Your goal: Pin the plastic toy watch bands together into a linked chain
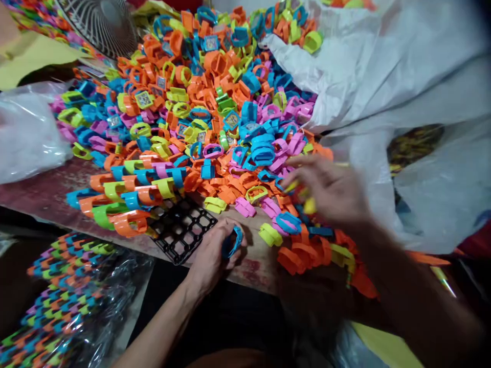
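Note:
My left hand (pixel 215 248) is closed around a blue toy watch (pixel 232 242), a loop-shaped plastic piece, at the front edge of the table. To its left lies a black grid tray (pixel 179 231), its left part filled with rows of orange, yellow, blue and pink toy watches (pixel 132 194). My right hand (pixel 326 186), smeared by motion, is over the right side of the pile with yellow plastic (pixel 307 202) at its fingers. Exactly how these fingers grip it is blurred. Between the hands lie loose pieces, among them a yellow toy watch (pixel 270 234).
A large heap of colourful toy watches (pixel 215 76) covers the back of the table (pixel 49 186). Behind it stands a fan (pixel 102 25). White sacking (pixel 368 76) is at right, a clear plastic bag (pixel 30 133) at left. Filled rows in plastic (pixel 72 286) lie below left.

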Available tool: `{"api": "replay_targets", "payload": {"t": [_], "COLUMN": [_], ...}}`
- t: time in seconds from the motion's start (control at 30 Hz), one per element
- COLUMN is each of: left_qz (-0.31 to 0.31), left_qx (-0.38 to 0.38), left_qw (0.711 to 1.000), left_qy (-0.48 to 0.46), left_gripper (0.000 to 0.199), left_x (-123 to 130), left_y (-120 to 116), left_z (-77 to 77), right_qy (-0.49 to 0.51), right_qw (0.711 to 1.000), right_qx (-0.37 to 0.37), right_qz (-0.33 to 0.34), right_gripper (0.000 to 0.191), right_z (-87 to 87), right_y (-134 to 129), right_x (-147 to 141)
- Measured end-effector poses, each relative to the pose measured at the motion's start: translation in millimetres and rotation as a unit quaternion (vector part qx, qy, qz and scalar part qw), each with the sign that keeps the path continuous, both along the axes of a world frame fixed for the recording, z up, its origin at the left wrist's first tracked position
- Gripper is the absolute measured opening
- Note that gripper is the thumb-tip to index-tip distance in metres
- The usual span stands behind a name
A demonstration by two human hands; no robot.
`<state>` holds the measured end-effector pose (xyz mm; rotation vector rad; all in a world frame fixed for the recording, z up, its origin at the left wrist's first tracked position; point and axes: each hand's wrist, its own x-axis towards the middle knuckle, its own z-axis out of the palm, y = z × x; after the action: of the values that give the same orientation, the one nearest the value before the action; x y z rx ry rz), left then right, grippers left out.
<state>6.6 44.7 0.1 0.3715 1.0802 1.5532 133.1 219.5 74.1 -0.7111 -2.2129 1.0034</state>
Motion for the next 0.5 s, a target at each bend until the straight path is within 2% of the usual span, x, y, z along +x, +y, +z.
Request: {"api": "replay_targets", "payload": {"t": [0.03,0.1,0.17,0.23,0.33,0.4,0.5], "left_qz": [0.005,0.011,0.016,0.017,0.012,0.005,-0.008], "left_qx": [-0.002,-0.01,-0.02,-0.035,-0.072,-0.085,-0.066], "left_qw": [1.0,1.0,0.999,0.998,0.994,0.991,0.992], "left_qy": [0.003,0.011,0.023,0.039,0.079,0.102,0.105], "left_gripper": [0.02,0.02,0.019,0.018,0.019,0.023,0.028], "left_x": [-2.1,-8.4,-15.3,-19.9,-20.2,-17.9,-15.7], "left_y": [-3.3,-13.2,-24.9,-34.6,-40.8,-40.7,-39.7], "left_z": [1.4,4.5,6.6,6.3,1.1,-3.6,-8.5], "right_qy": [-0.01,-0.006,0.0,-0.019,-0.104,-0.158,-0.202], "right_qw": [0.997,0.991,0.988,0.976,0.94,0.926,0.918], "right_qx": [-0.033,-0.034,0.027,0.127,0.253,0.299,0.326], "right_qz": [0.068,0.126,0.151,0.179,0.206,0.167,0.098], "right_gripper": [0.023,0.022,0.024,0.027,0.028,0.031,0.034], "right_z": [-13.7,-47.0,-78.0,-97.5,-102.9,-98.1,-92.4], "right_y": [-13.9,-38.7,-53.3,-56.6,-51.9,-50.2,-51.7], "right_x": [-11.8,-33.5,-47.8,-53.2,-51.2,-48.9,-48.1]}}
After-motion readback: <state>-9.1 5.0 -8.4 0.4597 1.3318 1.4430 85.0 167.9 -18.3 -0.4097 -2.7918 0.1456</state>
